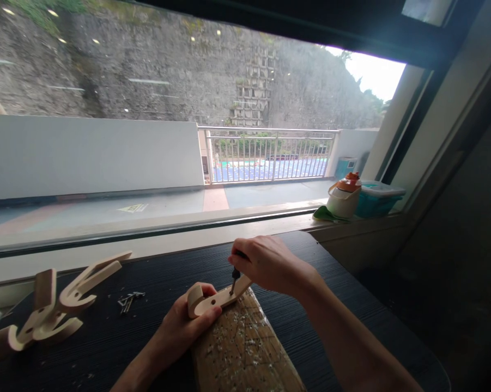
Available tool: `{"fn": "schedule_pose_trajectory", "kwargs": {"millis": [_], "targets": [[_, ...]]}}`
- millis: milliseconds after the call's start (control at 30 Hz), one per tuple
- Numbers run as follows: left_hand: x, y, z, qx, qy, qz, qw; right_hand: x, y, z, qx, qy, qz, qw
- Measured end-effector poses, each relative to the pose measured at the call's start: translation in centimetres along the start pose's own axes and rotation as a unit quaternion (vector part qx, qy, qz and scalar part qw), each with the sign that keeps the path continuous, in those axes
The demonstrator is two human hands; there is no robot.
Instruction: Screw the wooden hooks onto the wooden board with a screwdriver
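Note:
My left hand (188, 316) is closed around the curved end of a pale wooden hook (218, 300), pressing it against the far end of a wooden board (251, 340). The board's top is pitted with many small holes and bits of debris. My right hand (265, 261) grips the dark handle of a screwdriver (235, 277) from above. Its shaft points down, and the tip meets the hook at a hole near the middle. Another hole shows closer to my left hand. Whether a screw sits under the tip cannot be made out.
Several more wooden hooks (44, 321) lie piled at the left of the black table (155, 283). Beside them is a small heap of screws (128, 302). On the window ledge stand a bottle with an orange lid (344, 197) and a teal box (380, 198).

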State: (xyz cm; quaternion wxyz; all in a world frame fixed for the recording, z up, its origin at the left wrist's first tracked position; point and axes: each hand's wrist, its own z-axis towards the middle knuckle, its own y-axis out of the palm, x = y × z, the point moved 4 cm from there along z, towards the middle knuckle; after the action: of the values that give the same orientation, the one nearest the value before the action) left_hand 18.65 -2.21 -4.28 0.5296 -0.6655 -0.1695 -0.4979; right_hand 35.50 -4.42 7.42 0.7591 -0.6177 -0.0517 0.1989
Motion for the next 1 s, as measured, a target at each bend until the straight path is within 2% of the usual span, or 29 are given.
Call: {"fn": "schedule_pose_trajectory", "kwargs": {"millis": [267, 433, 567, 800, 1000], "targets": [[-0.2, 0.0, 0.0, -0.009, -0.003, 0.013, 1.000, 0.0, 0.8, 0.4, 0.020, 0.066, -0.048, 0.996], [-0.2, 0.1, 0.0, -0.014, -0.002, 0.010, 1.000, -0.3, -0.2, -0.2, 0.039, -0.003, -0.008, 0.999], [-0.2, 0.1, 0.0, -0.016, -0.003, 0.006, 1.000, -0.4, -0.3, 0.0, 0.056, -0.050, -0.015, 0.997], [-0.1, 0.1, -0.1, -0.006, -0.002, 0.007, 1.000, 0.7, 0.8, 0.9, 0.040, 0.026, -0.055, 0.997], [-0.7, -0.4, 0.2, 0.008, 0.012, 0.035, 0.999, 0.4, 1.0, 1.1, 0.076, 0.024, -0.038, 0.996]]}}
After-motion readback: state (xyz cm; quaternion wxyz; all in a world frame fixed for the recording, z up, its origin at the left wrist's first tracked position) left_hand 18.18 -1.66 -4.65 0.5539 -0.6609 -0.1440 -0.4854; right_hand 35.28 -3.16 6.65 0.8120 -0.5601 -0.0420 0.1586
